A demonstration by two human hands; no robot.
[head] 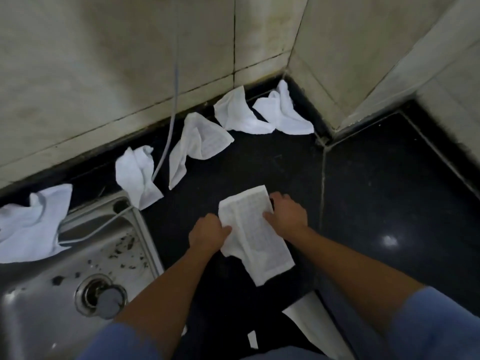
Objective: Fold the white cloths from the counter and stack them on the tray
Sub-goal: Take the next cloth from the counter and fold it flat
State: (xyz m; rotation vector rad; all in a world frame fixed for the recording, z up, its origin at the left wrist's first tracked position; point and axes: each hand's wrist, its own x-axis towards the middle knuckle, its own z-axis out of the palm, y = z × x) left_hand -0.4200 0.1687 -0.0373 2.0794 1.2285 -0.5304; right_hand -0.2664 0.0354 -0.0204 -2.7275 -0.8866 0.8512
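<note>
On the dark counter (389, 178), both hands grasp a half-folded white cloth (255, 235): left hand (207, 236) pinching its left edge, right hand (287, 213) gripping its right edge. Crumpled cloths (200, 141) line the wall (104, 74); open counter lies to the right

We hold one white cloth (255, 235), folded into a long narrow strip, by its long sides in our left hand (207, 236) and right hand (285, 214) over the middle of the counter (259, 165), while five crumpled cloths (197, 144) lie in a row along its back edge into the corner.
</note>
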